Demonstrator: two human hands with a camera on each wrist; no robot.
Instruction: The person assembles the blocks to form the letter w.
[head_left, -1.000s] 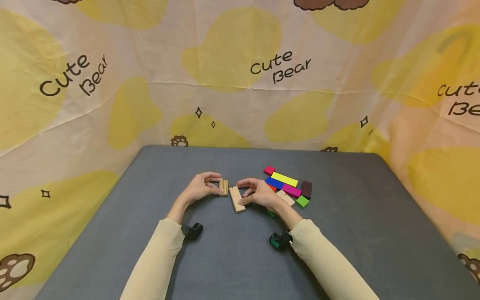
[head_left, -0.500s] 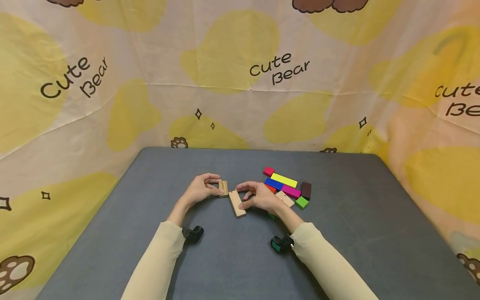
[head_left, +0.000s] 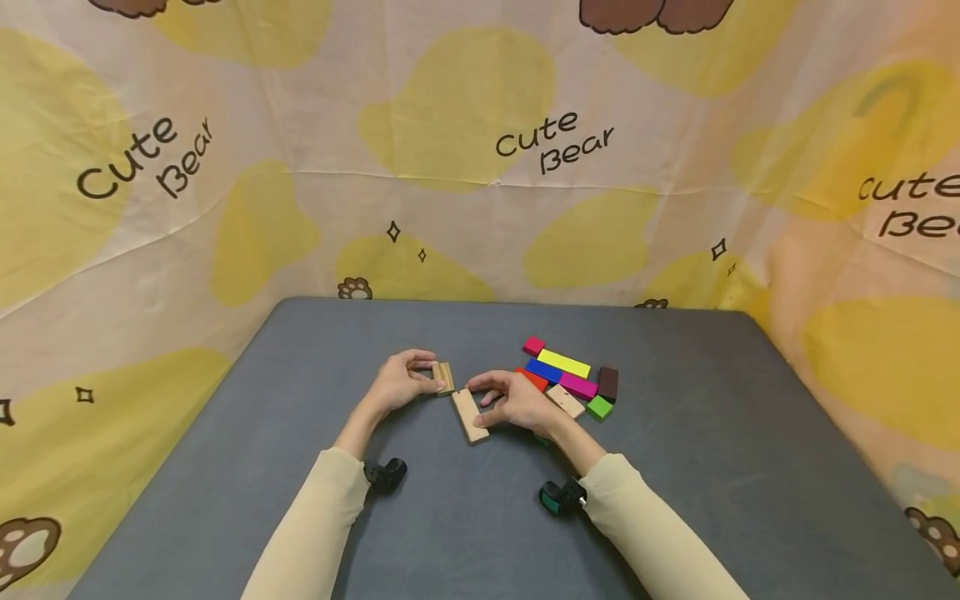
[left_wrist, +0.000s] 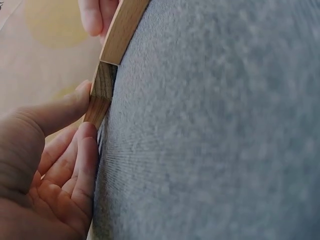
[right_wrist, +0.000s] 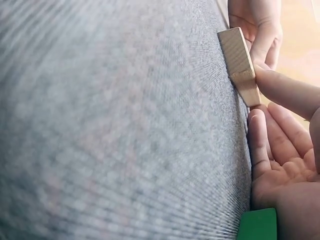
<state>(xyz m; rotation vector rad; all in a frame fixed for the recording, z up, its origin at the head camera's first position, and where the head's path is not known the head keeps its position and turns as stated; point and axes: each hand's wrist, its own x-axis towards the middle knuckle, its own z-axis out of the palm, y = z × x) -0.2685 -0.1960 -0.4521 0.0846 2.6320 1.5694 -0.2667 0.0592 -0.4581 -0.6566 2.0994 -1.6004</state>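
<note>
Near the middle of the table, my left hand pinches a short wooden block with dark grain stripes between thumb and fingers. In the left wrist view this striped block lies flat on the cloth. A longer, pale wooden block lies just nearer to me, held along its right side by my right hand, thumb at the near part and fingers at the far end. Its far end sits right at the near end of the striped block. The right wrist view shows the pale block end-on.
Right of my right hand lies a group of coloured blocks: yellow, blue, magenta, dark brown, green and others. A green block lies below my right palm. Patterned cloth walls surround the grey table.
My right hand has drawn the pale block slightly toward me, so it now meets the striped block's near end. The striped block has turned slightly in my left hand.
</note>
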